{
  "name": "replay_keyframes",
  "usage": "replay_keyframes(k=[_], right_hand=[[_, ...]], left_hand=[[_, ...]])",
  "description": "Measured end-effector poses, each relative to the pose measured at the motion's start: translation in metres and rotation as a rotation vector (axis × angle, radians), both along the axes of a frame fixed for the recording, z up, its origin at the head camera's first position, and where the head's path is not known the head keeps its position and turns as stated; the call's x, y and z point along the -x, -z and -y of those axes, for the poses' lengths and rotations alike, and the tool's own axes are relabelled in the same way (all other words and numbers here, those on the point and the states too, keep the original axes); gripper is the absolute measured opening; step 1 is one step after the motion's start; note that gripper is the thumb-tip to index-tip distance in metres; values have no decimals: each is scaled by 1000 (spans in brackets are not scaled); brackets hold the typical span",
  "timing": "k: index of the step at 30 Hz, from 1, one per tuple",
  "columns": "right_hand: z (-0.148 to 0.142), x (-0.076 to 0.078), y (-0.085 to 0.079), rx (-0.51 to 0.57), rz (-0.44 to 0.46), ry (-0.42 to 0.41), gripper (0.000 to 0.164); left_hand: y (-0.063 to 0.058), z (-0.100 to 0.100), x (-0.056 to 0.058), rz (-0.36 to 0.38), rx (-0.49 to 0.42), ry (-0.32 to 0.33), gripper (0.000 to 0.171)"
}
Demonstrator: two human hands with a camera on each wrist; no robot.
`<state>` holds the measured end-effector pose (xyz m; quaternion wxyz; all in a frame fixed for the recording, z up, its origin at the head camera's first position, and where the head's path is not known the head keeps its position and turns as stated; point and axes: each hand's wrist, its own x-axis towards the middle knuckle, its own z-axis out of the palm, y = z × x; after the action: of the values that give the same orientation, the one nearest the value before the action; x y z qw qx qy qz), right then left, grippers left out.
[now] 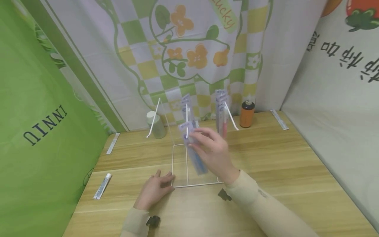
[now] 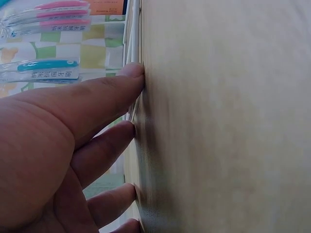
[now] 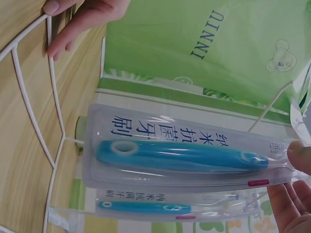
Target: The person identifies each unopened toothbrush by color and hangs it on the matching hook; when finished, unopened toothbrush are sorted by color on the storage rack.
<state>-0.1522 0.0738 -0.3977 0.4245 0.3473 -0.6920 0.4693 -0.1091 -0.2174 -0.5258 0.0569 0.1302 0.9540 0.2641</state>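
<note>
A wire display rack [image 1: 187, 171] stands on the table, its white hooks pointing toward me. My right hand [image 1: 214, 153] pinches the top of a packaged blue toothbrush [image 3: 180, 158] by the tip of the middle hook [image 1: 187, 115]; whether the hook passes through the card is unclear. Behind it hangs another packaged blue toothbrush [image 3: 146, 207]. Packaged pink toothbrushes [image 2: 60, 14] hang on the right hook [image 1: 232, 117], while the left hook [image 1: 154, 118] is bare. At the base's front left corner, my left hand [image 1: 154, 191] rests with fingers extended, touching wire and table.
A pale green bottle [image 1: 156, 125] stands behind the left hook, an orange bottle [image 1: 247, 114] at the back right. A toothpaste tube [image 1: 102, 186] lies on the left. Flat narrow packets lie at the back left [image 1: 113, 143] and back right [image 1: 279, 119]. Curtains enclose the table.
</note>
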Motion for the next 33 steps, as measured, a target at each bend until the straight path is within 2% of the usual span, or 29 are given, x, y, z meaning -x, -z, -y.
replay_keyframes(k=[7,13,22,27,33], right_hand=[[7,23,2,26,19,46,36],[13,41,6,36,83,57,38],[24,69,13,104,8,153,40],[27,77,17,99,-16,198,39],[28,83,18,92,-19,198,38]], left_hand=[[0,0,0,4,-4,-6,45],[-2,0,-1,9,-9,0,45],[0,0,0,20,-8,-7,45],[0,0,0,22,-5,-4,45],[2,1,1,16,0,-3,45]])
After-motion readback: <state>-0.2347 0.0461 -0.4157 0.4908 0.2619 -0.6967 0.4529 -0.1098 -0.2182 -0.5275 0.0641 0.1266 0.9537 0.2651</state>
